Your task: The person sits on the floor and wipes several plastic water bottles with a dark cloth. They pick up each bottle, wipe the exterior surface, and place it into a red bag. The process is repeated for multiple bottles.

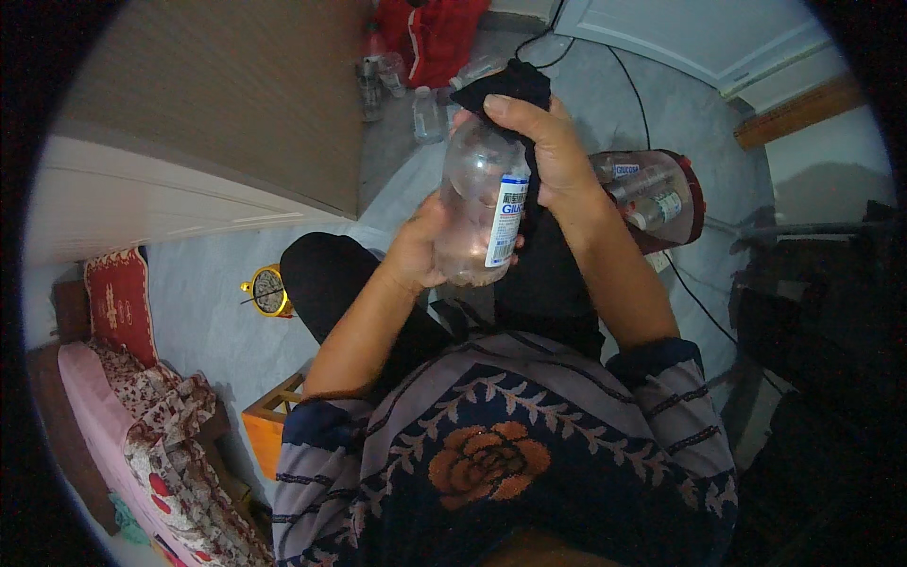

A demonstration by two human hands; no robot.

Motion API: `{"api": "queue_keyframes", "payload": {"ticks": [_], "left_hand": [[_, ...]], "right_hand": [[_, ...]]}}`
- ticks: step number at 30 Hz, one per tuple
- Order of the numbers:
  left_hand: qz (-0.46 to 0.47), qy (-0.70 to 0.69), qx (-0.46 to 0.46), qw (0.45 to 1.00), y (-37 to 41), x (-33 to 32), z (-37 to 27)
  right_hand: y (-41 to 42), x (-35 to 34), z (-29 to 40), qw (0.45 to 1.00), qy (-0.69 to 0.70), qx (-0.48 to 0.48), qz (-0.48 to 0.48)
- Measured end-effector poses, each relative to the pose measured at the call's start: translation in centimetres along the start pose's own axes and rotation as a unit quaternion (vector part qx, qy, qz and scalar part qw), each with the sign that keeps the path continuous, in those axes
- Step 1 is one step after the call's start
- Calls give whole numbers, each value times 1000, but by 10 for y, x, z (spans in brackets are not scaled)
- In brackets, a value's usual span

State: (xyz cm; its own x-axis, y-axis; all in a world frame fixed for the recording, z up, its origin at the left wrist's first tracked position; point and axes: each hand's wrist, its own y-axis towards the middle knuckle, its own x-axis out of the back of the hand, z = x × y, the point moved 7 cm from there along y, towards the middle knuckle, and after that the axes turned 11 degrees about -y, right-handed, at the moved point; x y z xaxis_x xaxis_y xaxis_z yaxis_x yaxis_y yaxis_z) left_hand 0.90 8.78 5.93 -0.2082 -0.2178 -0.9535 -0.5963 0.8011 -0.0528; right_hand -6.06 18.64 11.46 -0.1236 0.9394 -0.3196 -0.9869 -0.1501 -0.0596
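Note:
A clear bottle (471, 205) with a white and blue printed label is tilted in front of me, its base towards my body. My left hand (419, 244) grips its lower part from the left, with fingertips showing past the right side. At the bottle's upper end my right hand (549, 145) clasps a black cloth (521, 81), the thumb lying on top of it. The cloth covers the bottle's neck, and part of it hangs along the right side. Whether a cap sits under the cloth is hidden.
Right of my hands stands a bin (698, 205) holding several clear bottles. More bottles (426, 117) are on the floor beside a red bag (443, 42). A yellow pot (269, 290) and a wooden stool (266, 425) stand at left. Black cables (641, 99) cross the floor.

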Motion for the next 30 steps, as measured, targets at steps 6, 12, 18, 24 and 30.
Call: {"api": "queue_keyframes", "payload": {"ticks": [6, 12, 18, 24, 30], "left_hand": [[-109, 309, -185, 926, 2, -4, -26], [-105, 137, -93, 981, -6, 11, -17], [-90, 73, -118, 986, -4, 19, -16], [-118, 79, -151, 978, -8, 37, -26], [-97, 89, -115, 985, -9, 29, -22]], "right_hand": [[-7, -2, 19, 982, -102, 118, -109], [-6, -11, -8, 998, -17, 19, -52], [-16, -21, -13, 983, -127, 97, -90], [-46, -32, -17, 898, -381, 189, -111], [-30, -26, -3, 939, -280, 168, -105]]}}
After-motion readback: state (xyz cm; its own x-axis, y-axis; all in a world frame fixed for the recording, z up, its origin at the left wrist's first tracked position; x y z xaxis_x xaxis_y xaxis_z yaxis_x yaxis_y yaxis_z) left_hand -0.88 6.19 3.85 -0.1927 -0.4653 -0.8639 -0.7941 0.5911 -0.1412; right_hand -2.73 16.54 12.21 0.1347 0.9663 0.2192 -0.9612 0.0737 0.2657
